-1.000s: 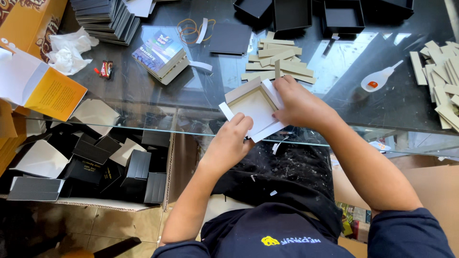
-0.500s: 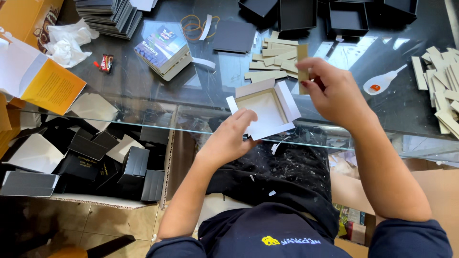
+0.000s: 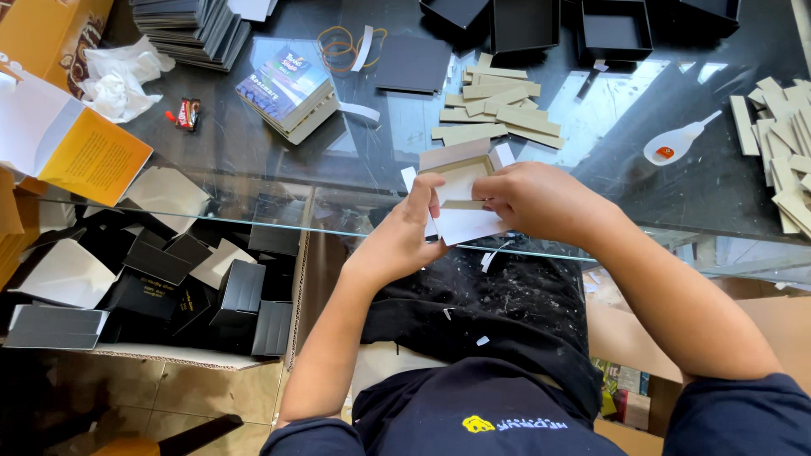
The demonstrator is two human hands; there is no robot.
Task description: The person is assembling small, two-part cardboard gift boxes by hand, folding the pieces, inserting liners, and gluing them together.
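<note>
Over the near edge of the glass surface, two hands are working on a small white cardboard tray.

At the far left, an orange and white carton is lying beside crumpled white plastic, and black boxes are showing in a bin under the glass. Moving right, a stack of printed cards is sitting near rubber bands. The left hand is pinching the tray's left side, fingers closed on it. The right hand is gripping its right side, pressing a tan cardboard strip against it. Behind, loose tan strips are lying piled; a white glue bottle is lying further right.
</note>
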